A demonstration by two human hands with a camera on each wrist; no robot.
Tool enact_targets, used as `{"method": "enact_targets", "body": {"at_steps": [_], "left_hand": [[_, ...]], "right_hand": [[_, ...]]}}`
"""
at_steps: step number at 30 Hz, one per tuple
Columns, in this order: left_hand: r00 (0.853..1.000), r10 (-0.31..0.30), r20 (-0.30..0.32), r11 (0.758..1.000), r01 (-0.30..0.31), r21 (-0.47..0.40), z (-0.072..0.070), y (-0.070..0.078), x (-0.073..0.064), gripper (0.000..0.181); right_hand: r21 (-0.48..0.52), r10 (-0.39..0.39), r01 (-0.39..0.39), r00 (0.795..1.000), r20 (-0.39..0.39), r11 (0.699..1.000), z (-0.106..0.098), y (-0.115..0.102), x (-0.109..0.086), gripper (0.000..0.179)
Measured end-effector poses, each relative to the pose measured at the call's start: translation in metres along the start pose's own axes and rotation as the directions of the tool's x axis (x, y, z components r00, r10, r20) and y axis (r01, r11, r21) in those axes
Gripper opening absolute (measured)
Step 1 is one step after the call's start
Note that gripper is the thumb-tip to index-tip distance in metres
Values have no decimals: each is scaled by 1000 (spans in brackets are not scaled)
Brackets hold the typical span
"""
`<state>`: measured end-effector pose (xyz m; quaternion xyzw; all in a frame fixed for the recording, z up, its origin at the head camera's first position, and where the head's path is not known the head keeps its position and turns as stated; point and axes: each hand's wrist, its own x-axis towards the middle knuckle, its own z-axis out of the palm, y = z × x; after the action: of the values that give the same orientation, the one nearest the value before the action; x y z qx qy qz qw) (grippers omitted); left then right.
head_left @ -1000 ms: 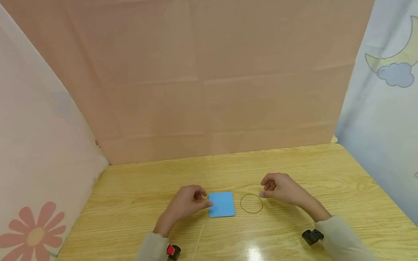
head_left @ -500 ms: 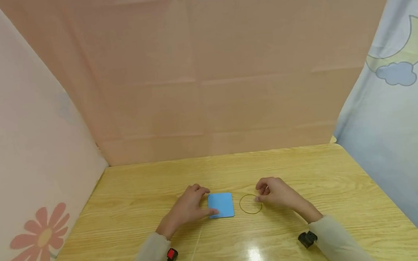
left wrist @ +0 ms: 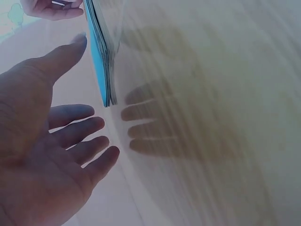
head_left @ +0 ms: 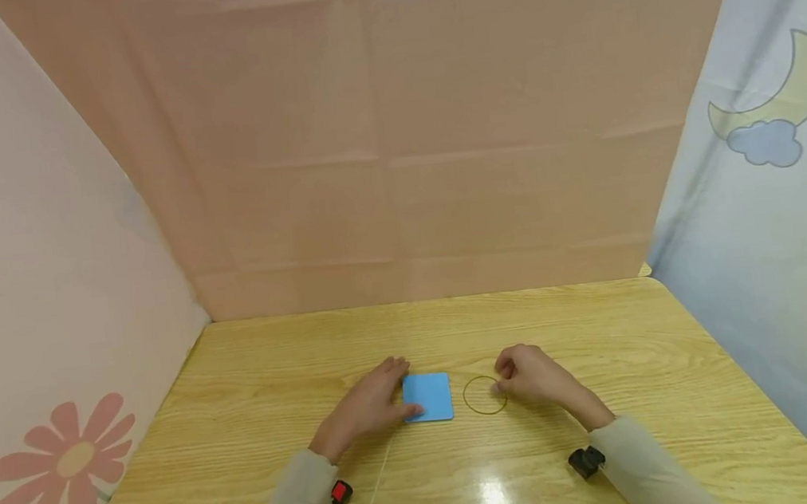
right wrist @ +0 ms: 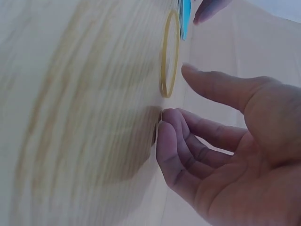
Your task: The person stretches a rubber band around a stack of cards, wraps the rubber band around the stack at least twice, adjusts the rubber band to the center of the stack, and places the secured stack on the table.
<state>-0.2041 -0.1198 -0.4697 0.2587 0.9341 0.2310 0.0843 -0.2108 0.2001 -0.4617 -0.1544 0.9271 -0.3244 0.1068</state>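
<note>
A thin square stack of cards (head_left: 432, 392), blue on top with rounded corners, lies flat on the wooden table. In the left wrist view its layered edge shows. At its left side is my left hand (head_left: 366, 403), thumb reaching over the near left corner and fingers extended past the far left corner. To the right of the stack lies a yellow rubber band (right wrist: 163, 66), spread into a loop on the table. My right hand (head_left: 537, 375) hovers at the band's right rim, thumb overlapping the loop in the head view. Its fingers are loosely bent, fingertips close to the tabletop, holding nothing.
The light wood table (head_left: 269, 360) carries a bright reflection near its front. A plain pinkish curtain (head_left: 379, 142) stands along the back edge. Patterned cloths hang on both sides, with a flower (head_left: 69, 461) at left and a moon (head_left: 779, 95) at right.
My left hand has moved in, its thumb now over the stack's near corner and its fingers straighter. My right hand has shifted left to the rubber band's edge. Stack and band stay put.
</note>
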Motion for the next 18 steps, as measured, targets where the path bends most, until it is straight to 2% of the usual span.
{"method": "enact_targets", "body": {"at_steps": [5, 18], "left_hand": [[1000, -8, 26, 1000, 8, -12, 3, 2, 1, 79], [999, -22, 25, 1000, 22, 18, 11, 2, 4, 73]], "right_hand": [[21, 6, -6, 1000, 2, 1000, 1, -3, -1, 23], [39, 59, -58, 998, -13, 998, 5, -12, 1, 8]]}}
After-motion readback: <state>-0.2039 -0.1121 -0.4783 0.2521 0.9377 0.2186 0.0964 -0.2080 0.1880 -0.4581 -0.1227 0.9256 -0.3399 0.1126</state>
